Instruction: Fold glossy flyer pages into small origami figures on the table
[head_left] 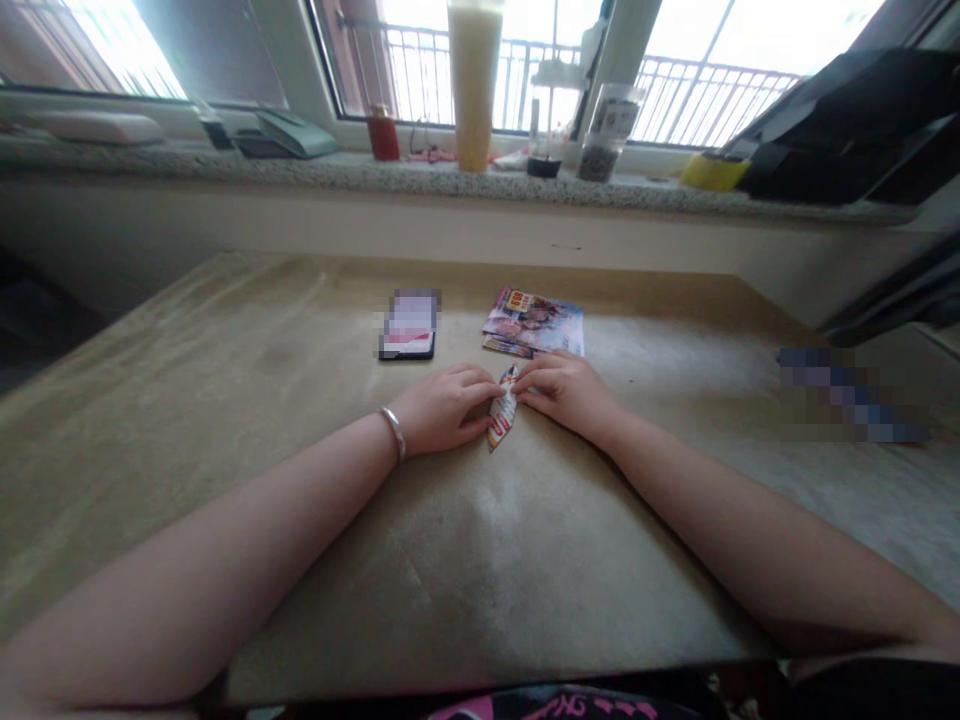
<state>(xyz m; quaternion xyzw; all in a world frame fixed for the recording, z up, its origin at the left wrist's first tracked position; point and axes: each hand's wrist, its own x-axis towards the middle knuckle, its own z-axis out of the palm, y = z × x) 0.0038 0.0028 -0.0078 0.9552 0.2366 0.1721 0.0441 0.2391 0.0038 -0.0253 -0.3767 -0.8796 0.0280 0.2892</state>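
A small piece of printed paper (503,412), folded into a narrow pointed diamond, lies on the table between my hands. My left hand (448,408), with a silver bangle at the wrist, pinches its left edge between thumb and fingers. From the other side, my right hand (566,393) grips the upper right edge with bent fingers. Just beyond the right hand lie colourful printed leaflets (536,322), their near edge partly covered by it. A phone (409,325) with a blurred screen rests beyond the left hand.
The table (360,560) reaches back to a wall below a stone windowsill (300,172). On the sill stand a tall yellowish container (475,90), a red bottle (383,133), a clear jar (606,135) and a black bag (847,125). A blurred flat object (851,395) lies at the right.
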